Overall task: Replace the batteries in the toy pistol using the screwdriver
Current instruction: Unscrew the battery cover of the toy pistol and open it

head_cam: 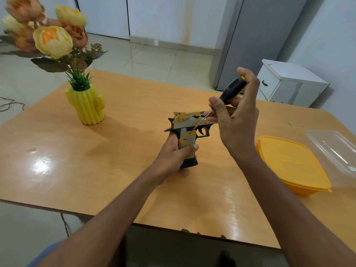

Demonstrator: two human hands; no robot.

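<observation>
Your forearms come in nearest, from six o'clock, over the table (96,170). At ten o'clock on it stands a cactus vase (86,105) of flowers; at three o'clock lies a yellow lid (289,160), just beside a clear tub (335,151) (their edges seem to meet). At centre your left hand (171,157) is clamped round the grip of the pistol (189,130), held upright above the tabletop, barrel toward three o'clock. Your right hand (237,120) has its fingers closed on the screwdriver (229,93), handle up toward one o'clock, tip on the pistol's side just above the grip.
</observation>
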